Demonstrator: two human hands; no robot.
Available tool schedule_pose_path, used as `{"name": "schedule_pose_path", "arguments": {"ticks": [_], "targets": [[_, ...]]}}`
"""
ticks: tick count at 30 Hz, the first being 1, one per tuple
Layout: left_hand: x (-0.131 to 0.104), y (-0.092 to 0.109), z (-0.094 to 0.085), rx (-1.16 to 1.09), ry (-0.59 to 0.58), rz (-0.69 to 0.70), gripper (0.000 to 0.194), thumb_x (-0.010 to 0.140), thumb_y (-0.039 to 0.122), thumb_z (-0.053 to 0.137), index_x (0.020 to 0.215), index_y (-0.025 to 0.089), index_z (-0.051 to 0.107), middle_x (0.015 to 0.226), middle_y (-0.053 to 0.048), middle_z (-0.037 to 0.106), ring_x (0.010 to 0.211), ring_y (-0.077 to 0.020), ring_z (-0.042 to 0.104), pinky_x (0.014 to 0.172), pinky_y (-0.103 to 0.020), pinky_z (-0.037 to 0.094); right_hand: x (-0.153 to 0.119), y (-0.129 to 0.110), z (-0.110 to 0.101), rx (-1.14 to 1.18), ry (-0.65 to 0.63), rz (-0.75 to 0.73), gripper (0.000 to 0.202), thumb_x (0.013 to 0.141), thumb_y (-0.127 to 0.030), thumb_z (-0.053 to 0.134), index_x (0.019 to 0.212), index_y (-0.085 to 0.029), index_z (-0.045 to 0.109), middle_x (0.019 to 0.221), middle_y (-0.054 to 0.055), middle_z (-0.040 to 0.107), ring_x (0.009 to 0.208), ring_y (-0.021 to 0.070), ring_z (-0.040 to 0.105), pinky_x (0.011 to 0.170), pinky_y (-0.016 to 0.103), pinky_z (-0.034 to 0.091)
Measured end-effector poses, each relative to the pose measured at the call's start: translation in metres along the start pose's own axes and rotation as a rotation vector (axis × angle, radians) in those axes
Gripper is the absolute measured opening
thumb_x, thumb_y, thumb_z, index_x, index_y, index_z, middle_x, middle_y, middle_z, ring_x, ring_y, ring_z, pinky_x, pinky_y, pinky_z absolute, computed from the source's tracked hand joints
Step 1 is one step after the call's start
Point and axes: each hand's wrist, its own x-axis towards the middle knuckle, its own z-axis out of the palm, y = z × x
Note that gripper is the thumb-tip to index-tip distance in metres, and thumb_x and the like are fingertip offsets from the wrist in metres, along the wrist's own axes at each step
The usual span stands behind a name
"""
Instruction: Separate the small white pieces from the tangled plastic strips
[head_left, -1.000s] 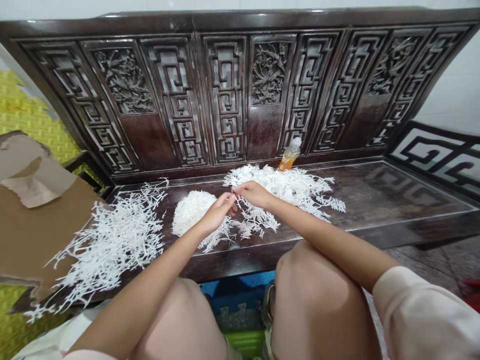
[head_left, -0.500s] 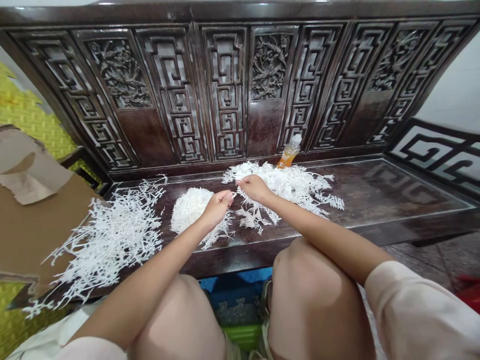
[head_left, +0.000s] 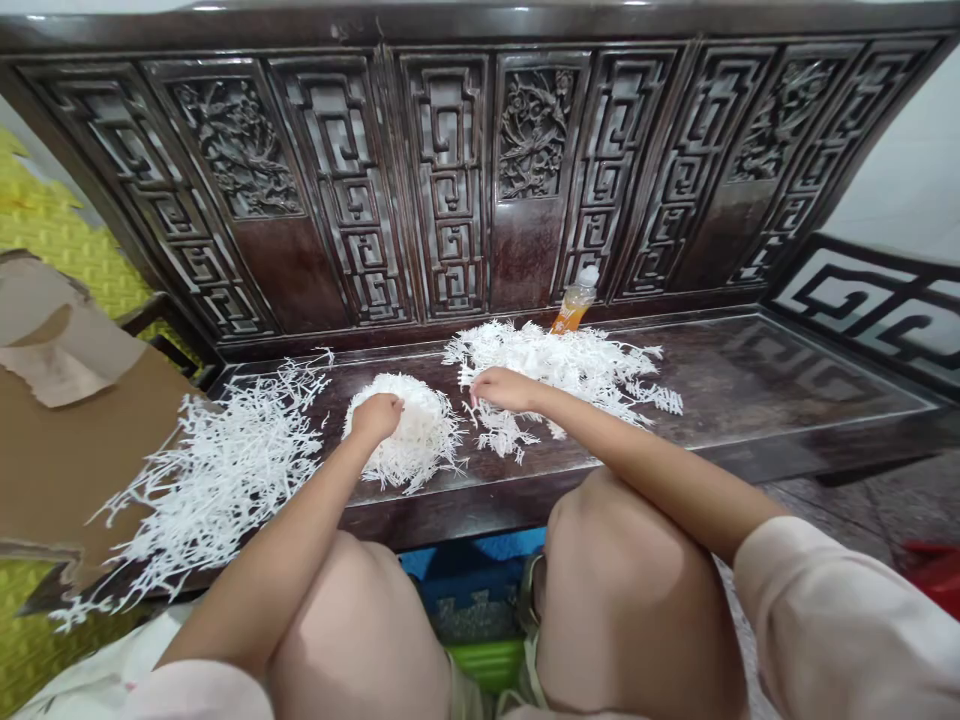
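My left hand [head_left: 377,417] is closed over the left side of a round heap of small white pieces [head_left: 416,435]; its fingertips point down into the heap, and whatever they pinch is hidden. To the right, my right hand [head_left: 504,389] is bent with thumb and fingers together, and a thin white branched sprig [head_left: 468,408] shows at its fingertips. Behind and beneath that hand spreads a loose pile of flat, feathery white sprigs [head_left: 577,365]. Farther left lies a third pile, of long, thin white branching stems [head_left: 232,470].
All the piles rest on a dark wooden bench [head_left: 750,385] with a carved backrest [head_left: 529,250]. A bottle of orange drink [head_left: 572,303] stands behind the right pile. Brown cardboard [head_left: 75,450] lies at the left, near yellow matting [head_left: 56,215]. Below are blue and green things [head_left: 487,660].
My left hand has moved left and away from my right hand, onto the round heap. My right hand has stayed almost in place, its fingers now turned lower.
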Motion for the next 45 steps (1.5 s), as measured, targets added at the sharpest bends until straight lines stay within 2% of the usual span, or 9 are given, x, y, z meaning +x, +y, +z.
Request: {"name": "schedule_pose_path", "arguments": {"ticks": [4, 9, 11, 13, 16, 21, 25, 32, 45], "targets": [[0.003, -0.015, 0.013, 0.048, 0.014, -0.068, 0.019, 0.071, 0.025, 0.045, 0.079, 0.018, 0.060, 0.090, -0.010, 0.061, 0.084, -0.0253, 0.055, 0.073, -0.035, 0.036, -0.007, -0.011, 0.005, -0.050, -0.093, -0.073, 0.024, 0.069, -0.017, 0.041, 0.064, -0.016, 0.064, 0.066, 0.004, 0.061, 0.059, 0.0123, 0.048, 0.057, 0.023, 0.032], [-0.007, 0.003, 0.003, 0.035, 0.159, -0.068, 0.028, 0.074, 0.030, 0.042, 0.096, 0.018, 0.055, 0.105, -0.013, 0.053, 0.097, -0.0275, 0.049, 0.080, -0.039, 0.034, -0.013, -0.015, 0.006, -0.153, -0.090, -0.118, 0.024, 0.071, -0.020, 0.041, 0.064, -0.016, 0.063, 0.067, 0.003, 0.061, 0.060, 0.0124, 0.047, 0.056, 0.023, 0.031], [-0.016, 0.020, -0.009, -0.093, 0.287, 0.038, 0.030, 0.078, 0.033, 0.036, 0.096, 0.018, 0.055, 0.102, -0.011, 0.053, 0.095, -0.0238, 0.049, 0.080, -0.036, 0.036, -0.016, -0.020, 0.007, -0.196, -0.084, -0.131, 0.024, 0.072, -0.023, 0.041, 0.060, -0.015, 0.061, 0.062, 0.003, 0.059, 0.057, 0.0118, 0.045, 0.054, 0.023, 0.029], [-0.029, 0.040, -0.021, -0.266, 0.346, 0.257, 0.034, 0.081, 0.035, 0.031, 0.101, 0.019, 0.053, 0.098, -0.008, 0.054, 0.089, -0.0181, 0.051, 0.079, -0.030, 0.038, -0.020, -0.024, 0.007, -0.256, -0.095, -0.119, 0.025, 0.072, -0.024, 0.041, 0.057, -0.015, 0.058, 0.058, 0.003, 0.057, 0.053, 0.0112, 0.043, 0.052, 0.023, 0.028], [-0.051, 0.066, -0.035, -0.292, 0.190, 0.525, 0.038, 0.079, 0.042, 0.035, 0.105, 0.021, 0.053, 0.100, -0.005, 0.055, 0.093, -0.0177, 0.049, 0.081, -0.029, 0.037, -0.023, -0.030, 0.006, -0.379, -0.159, -0.086, 0.027, 0.073, -0.026, 0.038, 0.061, -0.013, 0.059, 0.058, 0.004, 0.057, 0.051, 0.0108, 0.042, 0.051, 0.023, 0.027], [-0.060, 0.074, -0.034, -0.136, -0.077, 0.434, 0.036, 0.075, 0.043, 0.037, 0.086, 0.018, 0.061, 0.088, -0.007, 0.057, 0.084, -0.0204, 0.052, 0.075, -0.031, 0.038, -0.023, -0.032, 0.004, -0.505, -0.174, -0.172, 0.029, 0.075, -0.028, 0.036, 0.067, -0.014, 0.060, 0.070, 0.006, 0.062, 0.062, 0.0126, 0.048, 0.057, 0.023, 0.029], [-0.050, 0.066, -0.028, -0.201, -0.125, 0.415, 0.035, 0.072, 0.047, 0.042, 0.077, 0.018, 0.060, 0.083, -0.005, 0.059, 0.080, -0.0192, 0.052, 0.070, -0.029, 0.038, -0.020, -0.026, 0.003, -0.361, -0.213, -0.142, 0.028, 0.076, -0.027, 0.036, 0.074, -0.015, 0.062, 0.070, 0.003, 0.062, 0.062, 0.0111, 0.049, 0.059, 0.021, 0.030], [-0.054, 0.068, -0.035, -0.136, 0.043, 0.555, 0.032, 0.068, 0.048, 0.050, 0.081, 0.020, 0.060, 0.081, -0.003, 0.059, 0.080, -0.0188, 0.048, 0.071, -0.031, 0.035, -0.018, -0.020, 0.000, -0.082, -0.164, -0.133, 0.023, 0.073, -0.025, 0.041, 0.069, -0.012, 0.059, 0.061, 0.000, 0.053, 0.058, 0.0087, 0.042, 0.056, 0.021, 0.030], [-0.055, 0.064, -0.036, -0.003, 0.391, 0.799, 0.021, 0.074, 0.037, 0.051, 0.085, 0.024, 0.063, 0.089, -0.003, 0.060, 0.087, -0.0180, 0.047, 0.075, -0.034, 0.030, -0.012, -0.016, 0.000, 0.357, -0.029, -0.002, 0.019, 0.066, -0.026, 0.047, 0.058, -0.013, 0.058, 0.061, 0.001, 0.057, 0.059, 0.0096, 0.044, 0.060, 0.023, 0.032]]}}
